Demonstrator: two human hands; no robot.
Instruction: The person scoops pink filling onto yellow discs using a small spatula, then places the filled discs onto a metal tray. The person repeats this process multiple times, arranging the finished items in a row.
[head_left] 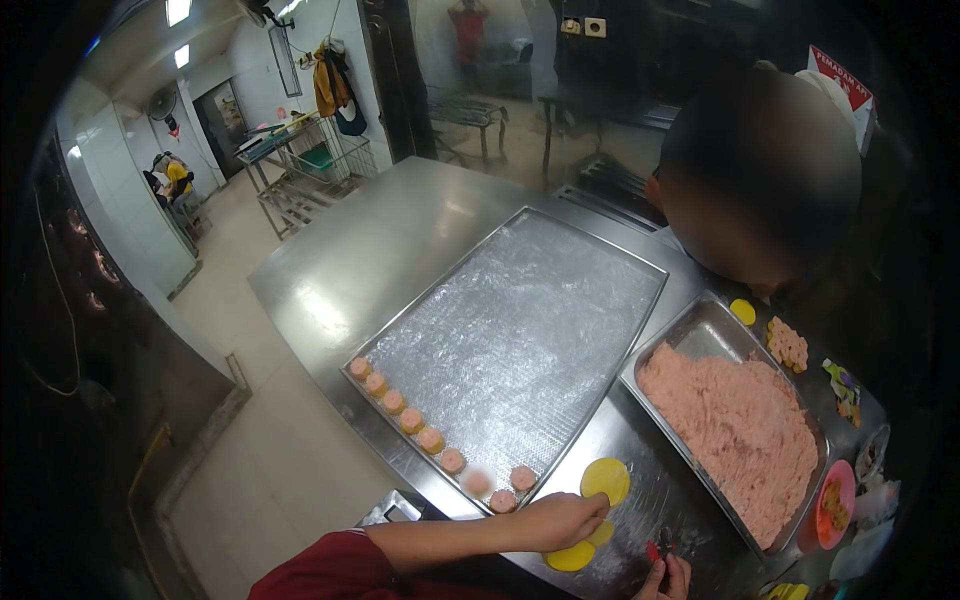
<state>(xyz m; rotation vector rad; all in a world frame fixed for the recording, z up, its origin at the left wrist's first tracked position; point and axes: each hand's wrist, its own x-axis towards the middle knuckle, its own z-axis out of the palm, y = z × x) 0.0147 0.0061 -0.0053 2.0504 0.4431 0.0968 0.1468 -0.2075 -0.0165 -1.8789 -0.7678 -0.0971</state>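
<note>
Head view: the left hand [560, 520] reaches over the steel table [380, 250] and lies palm down, fingers loosely curled, on the yellow wrappers [606, 480] at the near edge. 1 round wrapper is just far of the fingertips, 2 more show under and near of the hand [572, 556]. It presses on them; I cannot tell if it really pinches 1.

The right hand [665, 578] is at the bottom edge, fingers closed around a small red tool [653, 550]; only its tip is visible.

Left of the hands is a big flat tray [520, 330] w/ film, and a row of approx. 9 small pink dumplings [412, 420] along its near-left edge. Right is a deep tray [700, 335] of pink minced filling [740, 430]. Another person sits at the far right.

The wrappers look thin, soft and light, prob. easy to tear or stick together. Better to lift 1 by its edge w/ fingertips, not from the middle.
</note>
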